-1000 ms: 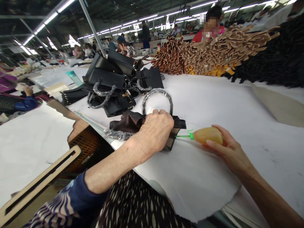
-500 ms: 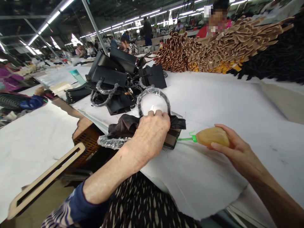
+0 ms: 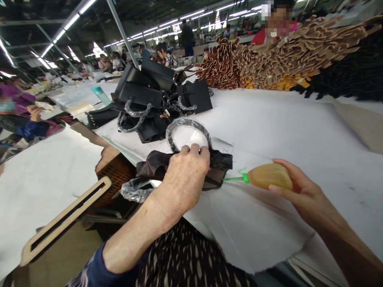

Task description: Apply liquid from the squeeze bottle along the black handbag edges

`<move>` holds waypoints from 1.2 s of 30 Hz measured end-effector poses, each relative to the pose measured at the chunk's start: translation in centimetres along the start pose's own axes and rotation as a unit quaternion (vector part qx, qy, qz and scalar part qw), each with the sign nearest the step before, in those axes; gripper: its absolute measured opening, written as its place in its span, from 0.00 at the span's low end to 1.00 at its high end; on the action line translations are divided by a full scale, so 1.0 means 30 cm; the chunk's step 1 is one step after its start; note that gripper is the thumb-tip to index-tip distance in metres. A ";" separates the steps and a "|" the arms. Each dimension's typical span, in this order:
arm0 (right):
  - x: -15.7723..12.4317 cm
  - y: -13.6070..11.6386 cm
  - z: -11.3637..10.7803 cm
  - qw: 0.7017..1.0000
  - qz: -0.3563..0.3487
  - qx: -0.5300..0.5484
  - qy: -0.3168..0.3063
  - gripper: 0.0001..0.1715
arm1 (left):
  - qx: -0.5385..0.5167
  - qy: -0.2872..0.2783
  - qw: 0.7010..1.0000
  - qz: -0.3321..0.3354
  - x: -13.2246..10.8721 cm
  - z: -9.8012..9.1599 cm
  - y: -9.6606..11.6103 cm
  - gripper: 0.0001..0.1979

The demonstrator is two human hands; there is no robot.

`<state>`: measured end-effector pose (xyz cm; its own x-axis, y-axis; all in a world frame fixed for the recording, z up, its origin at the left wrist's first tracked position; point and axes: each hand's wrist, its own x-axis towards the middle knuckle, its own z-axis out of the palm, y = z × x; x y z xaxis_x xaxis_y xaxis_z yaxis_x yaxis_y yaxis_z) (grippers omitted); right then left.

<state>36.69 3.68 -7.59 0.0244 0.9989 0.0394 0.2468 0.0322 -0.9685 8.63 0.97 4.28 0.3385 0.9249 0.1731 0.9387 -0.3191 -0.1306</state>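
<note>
My left hand (image 3: 187,177) is closed over a dark brown bag (image 3: 155,165) lying flat near the table's front edge. The bag's plastic-wrapped ring handle (image 3: 188,124) stands up just beyond my fingers. My right hand (image 3: 295,189) grips a soft amber glue bottle (image 3: 269,176). Its green nozzle (image 3: 236,178) points left and touches the bag's right edge under my left hand.
White paper (image 3: 284,131) covers the table. Finished black bags (image 3: 149,99) are heaped behind the brown one. A long stack of brown and tan leather pieces (image 3: 278,56) runs along the far side. A slotted board (image 3: 64,221) lies at the lower left. Other people work at the surrounding tables.
My left hand has slid a little left and down on the bag, and the ring handle now stands clear of my fingers. The bottle stays against the bag's edge.
</note>
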 end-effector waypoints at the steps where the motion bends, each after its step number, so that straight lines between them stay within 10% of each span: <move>1: -0.002 0.004 0.002 1.000 -0.002 0.002 0.000 0.44 | -0.003 -0.001 1.000 -0.002 -0.004 0.001 0.001 0.09; 25: -0.049 0.009 0.032 0.999 0.039 0.034 0.009 0.43 | 0.003 -0.063 0.997 0.050 -0.100 0.041 -0.010 0.05; 36: -0.052 0.017 0.039 0.998 0.052 0.033 0.008 0.43 | -0.009 0.024 0.999 0.033 -0.160 0.128 -0.019 0.06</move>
<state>35.64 2.19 -8.43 0.0622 0.9963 -0.0593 0.1773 -0.0695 -0.9817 6.22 -2.49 -0.21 0.4021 0.8909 0.2113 0.9150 -0.3830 -0.1265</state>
